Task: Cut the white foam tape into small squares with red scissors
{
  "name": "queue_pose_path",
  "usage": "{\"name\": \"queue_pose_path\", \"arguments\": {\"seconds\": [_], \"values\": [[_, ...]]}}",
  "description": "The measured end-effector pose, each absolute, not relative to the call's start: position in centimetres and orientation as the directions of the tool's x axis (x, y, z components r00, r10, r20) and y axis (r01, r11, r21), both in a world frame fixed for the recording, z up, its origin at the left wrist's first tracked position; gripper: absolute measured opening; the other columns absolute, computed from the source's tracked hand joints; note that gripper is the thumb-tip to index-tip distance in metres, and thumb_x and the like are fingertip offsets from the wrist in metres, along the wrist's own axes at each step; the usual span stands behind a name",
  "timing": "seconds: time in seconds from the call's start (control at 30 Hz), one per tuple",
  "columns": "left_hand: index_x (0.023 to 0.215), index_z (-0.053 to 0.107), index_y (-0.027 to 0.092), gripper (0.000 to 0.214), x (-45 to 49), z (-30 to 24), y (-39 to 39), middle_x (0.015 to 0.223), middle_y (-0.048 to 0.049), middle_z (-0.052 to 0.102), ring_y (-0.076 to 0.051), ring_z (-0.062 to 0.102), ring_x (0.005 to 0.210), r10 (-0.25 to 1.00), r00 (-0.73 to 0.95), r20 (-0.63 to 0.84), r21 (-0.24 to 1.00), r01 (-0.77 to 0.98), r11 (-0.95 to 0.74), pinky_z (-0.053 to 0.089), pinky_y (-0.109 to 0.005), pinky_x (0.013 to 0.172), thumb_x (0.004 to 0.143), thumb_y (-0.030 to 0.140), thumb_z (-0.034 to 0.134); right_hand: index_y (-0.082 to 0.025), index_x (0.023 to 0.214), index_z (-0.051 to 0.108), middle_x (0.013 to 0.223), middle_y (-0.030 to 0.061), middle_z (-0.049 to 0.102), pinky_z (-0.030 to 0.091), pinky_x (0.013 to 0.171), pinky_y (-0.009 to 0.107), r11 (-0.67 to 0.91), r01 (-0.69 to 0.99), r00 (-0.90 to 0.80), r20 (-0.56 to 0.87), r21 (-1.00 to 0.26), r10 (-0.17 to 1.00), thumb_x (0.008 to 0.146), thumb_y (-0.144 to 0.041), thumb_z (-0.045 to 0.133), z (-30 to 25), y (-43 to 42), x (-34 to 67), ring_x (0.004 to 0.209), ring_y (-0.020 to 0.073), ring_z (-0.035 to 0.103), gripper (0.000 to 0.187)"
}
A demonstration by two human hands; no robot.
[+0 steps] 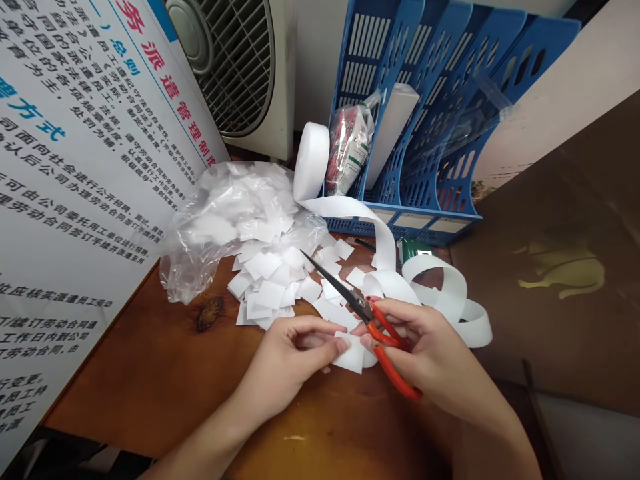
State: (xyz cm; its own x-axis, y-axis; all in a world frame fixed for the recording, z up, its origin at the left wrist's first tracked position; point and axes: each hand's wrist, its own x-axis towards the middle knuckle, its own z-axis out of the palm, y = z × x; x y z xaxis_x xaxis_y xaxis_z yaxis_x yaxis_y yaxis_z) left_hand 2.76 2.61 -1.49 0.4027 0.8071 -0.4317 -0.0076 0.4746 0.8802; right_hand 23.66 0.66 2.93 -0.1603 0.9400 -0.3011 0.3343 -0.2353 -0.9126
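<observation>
My left hand [295, 353] pinches the end of a white ribbon strip [350, 353] between thumb and fingers, low over the table. Close beside it, my right hand [425, 340] is closed around red-handled scissors [345, 293], whose dark blades point up and to the left. The right fingertips also touch the strip. From there the long ribbon [445, 290] curls behind the right hand and loops up to a white roll [313, 160]. Beyond the blades lies a pile of cut white squares [270, 287].
A clear plastic bag [190, 247] full of white squares stands behind the pile. A blue file rack [400, 210] holds packets at the back right. A fan [235, 67] stands behind, a printed board [90, 167] at left. The wooden table [150, 373] has a dark knot.
</observation>
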Motion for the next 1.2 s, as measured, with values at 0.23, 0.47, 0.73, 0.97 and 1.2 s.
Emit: {"name": "queue_pose_path", "arguments": {"seconds": [0.23, 0.47, 0.73, 0.97, 1.2], "values": [[0.089, 0.086, 0.018, 0.024, 2.6, -1.4, 2.7, 0.068, -0.0045, 0.074, -0.013, 0.056, 0.054, 0.797, 0.399, -0.453, 0.882, 0.072, 0.465, 0.047, -0.022, 0.054, 0.080, 0.040, 0.084, -0.020, 0.090, 0.068, 0.082, 0.0017, 0.068, 0.054, 0.069, 0.028, -0.257, 0.324, -0.171, -0.324, -0.911, 0.931, 0.085, -0.014, 0.067, 2.8, 0.5, 23.8, 0.084, 0.0221, 0.067, 0.007], [0.091, 0.083, 0.017, 0.025, 2.6, -1.1, 2.6, 0.075, -0.0054, 0.075, -0.016, 0.063, 0.065, 0.861, 0.342, -0.376, 0.926, 0.127, 0.354, 0.051, -0.023, 0.060, 0.086, 0.041, 0.079, -0.021, 0.100, 0.070, 0.091, 0.0019, 0.070, 0.051, 0.075, 0.029, -0.191, 0.317, -0.083, -0.227, -0.929, 0.970, 0.094, -0.033, 0.071, 2.3, 0.6, 23.6, 0.087, 0.0206, 0.066, 0.014], [0.092, 0.080, 0.014, 0.026, 2.2, -1.6, 2.7, 0.077, -0.0054, 0.073, -0.016, 0.063, 0.066, 0.853, 0.327, -0.408, 0.912, 0.095, 0.400, 0.055, -0.024, 0.059, 0.087, 0.039, 0.079, -0.021, 0.095, 0.069, 0.077, -0.0018, 0.063, 0.043, 0.063, 0.027, -0.208, 0.260, -0.030, -0.223, -0.943, 0.974, 0.088, -0.035, 0.078, 2.3, 0.0, 23.8, 0.070, 0.0149, 0.056, 0.018], [0.092, 0.076, 0.013, 0.028, 2.2, -1.9, 2.6, 0.076, -0.0036, 0.070, -0.015, 0.062, 0.064, 0.866, 0.291, -0.406, 0.914, 0.114, 0.390, 0.055, -0.023, 0.056, 0.088, 0.041, 0.077, -0.022, 0.089, 0.066, 0.073, -0.0042, 0.057, 0.041, 0.060, 0.023, -0.221, 0.212, -0.011, -0.228, -0.952, 0.974, 0.084, -0.029, 0.081, 2.3, -0.1, 23.6, 0.065, 0.0117, 0.050, 0.018], [0.091, 0.074, 0.017, 0.023, 2.0, -2.2, 2.4, 0.078, -0.0028, 0.071, -0.016, 0.068, 0.068, 0.923, 0.236, -0.305, 0.948, 0.164, 0.271, 0.056, -0.021, 0.057, 0.094, 0.040, 0.070, -0.025, 0.094, 0.066, 0.068, -0.0026, 0.057, 0.045, 0.048, 0.023, -0.265, -0.005, 0.226, -0.259, -0.964, 0.939, 0.080, -0.055, 0.081, 1.3, -6.4, 23.0, 0.054, 0.0127, 0.051, 0.036]]}}
